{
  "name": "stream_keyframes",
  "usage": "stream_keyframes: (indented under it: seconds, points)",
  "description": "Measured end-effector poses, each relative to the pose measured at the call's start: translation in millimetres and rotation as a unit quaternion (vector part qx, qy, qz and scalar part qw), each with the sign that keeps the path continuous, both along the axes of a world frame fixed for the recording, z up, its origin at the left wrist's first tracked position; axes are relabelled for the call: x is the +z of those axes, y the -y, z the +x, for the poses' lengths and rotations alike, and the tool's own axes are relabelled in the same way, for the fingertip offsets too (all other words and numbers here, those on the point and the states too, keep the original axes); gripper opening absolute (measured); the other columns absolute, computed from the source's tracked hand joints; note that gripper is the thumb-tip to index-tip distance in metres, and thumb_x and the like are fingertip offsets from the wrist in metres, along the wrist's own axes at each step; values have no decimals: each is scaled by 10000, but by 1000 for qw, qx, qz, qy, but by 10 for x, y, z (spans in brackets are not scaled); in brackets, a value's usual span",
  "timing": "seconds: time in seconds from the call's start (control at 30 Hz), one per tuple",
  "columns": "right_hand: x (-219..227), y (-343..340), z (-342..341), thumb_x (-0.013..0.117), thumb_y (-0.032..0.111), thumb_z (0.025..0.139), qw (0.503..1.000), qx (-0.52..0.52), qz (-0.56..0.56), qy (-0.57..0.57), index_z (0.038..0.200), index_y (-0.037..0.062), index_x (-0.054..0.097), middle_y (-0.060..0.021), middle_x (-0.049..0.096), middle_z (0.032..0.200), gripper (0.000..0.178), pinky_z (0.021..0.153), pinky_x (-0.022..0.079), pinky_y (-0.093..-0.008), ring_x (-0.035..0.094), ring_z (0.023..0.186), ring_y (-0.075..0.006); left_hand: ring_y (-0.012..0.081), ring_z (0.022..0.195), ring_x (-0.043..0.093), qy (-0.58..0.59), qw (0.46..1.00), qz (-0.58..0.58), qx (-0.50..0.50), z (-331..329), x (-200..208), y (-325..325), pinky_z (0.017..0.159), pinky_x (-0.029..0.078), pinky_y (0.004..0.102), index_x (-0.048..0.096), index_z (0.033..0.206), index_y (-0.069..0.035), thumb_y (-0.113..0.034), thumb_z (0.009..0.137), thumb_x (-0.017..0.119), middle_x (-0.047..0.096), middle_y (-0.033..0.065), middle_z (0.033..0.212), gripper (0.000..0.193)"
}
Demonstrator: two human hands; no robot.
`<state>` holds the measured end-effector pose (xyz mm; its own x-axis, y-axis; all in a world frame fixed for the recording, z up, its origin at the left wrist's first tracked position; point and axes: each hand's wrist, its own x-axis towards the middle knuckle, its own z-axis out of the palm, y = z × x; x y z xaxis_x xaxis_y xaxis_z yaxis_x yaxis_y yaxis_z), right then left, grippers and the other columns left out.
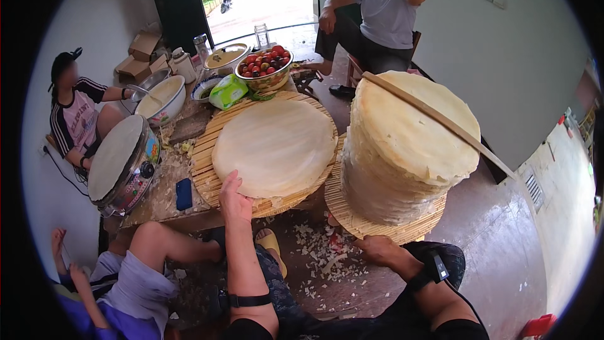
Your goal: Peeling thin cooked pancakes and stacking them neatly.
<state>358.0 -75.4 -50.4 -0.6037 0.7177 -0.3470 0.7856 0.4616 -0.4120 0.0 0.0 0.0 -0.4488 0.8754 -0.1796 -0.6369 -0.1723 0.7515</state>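
Note:
A thin, pale round pancake (pixel 274 145) lies flat on a round slatted mat (pixel 204 167) at the table's edge. My left hand (pixel 235 200) is closed at the near left edge of this pancake, fingers on top and thumb low by the rim. To the right, a tall stack of the same pancakes (pixel 396 151) stands on another slatted mat (pixel 402 232). A long wooden stick (pixel 434 113) rests slantwise across the top of the stack. My right hand (pixel 380 252) is curled beside that mat's near edge; whatever its fingers hold is hidden.
On the left, a person works beside a round electric griddle (pixel 116 157) and a batter bowl (pixel 162 97). A fruit bowl (pixel 265 70), green packet (pixel 228 92) and phone (pixel 184 194) share the table (pixel 163 176). Others sit behind and lower left. Scraps (pixel 324 255) litter the floor.

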Motion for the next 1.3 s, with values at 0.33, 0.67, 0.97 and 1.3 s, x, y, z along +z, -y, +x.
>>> stream_keyframes:
  seconds: [0.33, 0.67, 0.97, 1.3]
  points:
    - [22, 16, -21, 586, 248, 839, 1000, 2, 20, -13, 1105, 112, 618, -197, 640, 846, 301, 726, 516, -464, 644, 830, -374, 303, 1169, 505, 1, 1000, 10, 14, -28, 22, 10, 945, 463, 473, 497, 1246, 0, -31, 823, 525, 504, 167, 1256, 426]
    - [-2, 31, -15, 574, 286, 862, 999, -2, 32, -15, 1034, 93, 611, -198, 643, 782, 261, 684, 511, -481, 650, 785, -372, 299, 1149, 520, 3, 1000, 16, 7, -7, 61, 32, 938, 470, 460, 500, 1236, 6, -35, 831, 524, 515, 168, 1240, 408]
    - [-161, 1, 21, 552, 401, 897, 1000, 10, 26, -15, 1001, 86, 638, -199, 642, 764, 343, 682, 511, -479, 643, 761, -379, 291, 1139, 532, 0, 1000, 3, 16, 24, 79, 30, 933, 479, 441, 494, 1240, 34, -24, 832, 528, 524, 174, 1228, 414]
    - [-168, 9, 20, 536, 407, 910, 999, 11, 35, -12, 1013, 83, 635, -200, 641, 763, 354, 690, 511, -476, 646, 764, -372, 295, 1141, 532, -2, 1000, 0, 16, -14, 66, 38, 936, 478, 436, 491, 1248, 54, -9, 831, 524, 527, 179, 1232, 424]
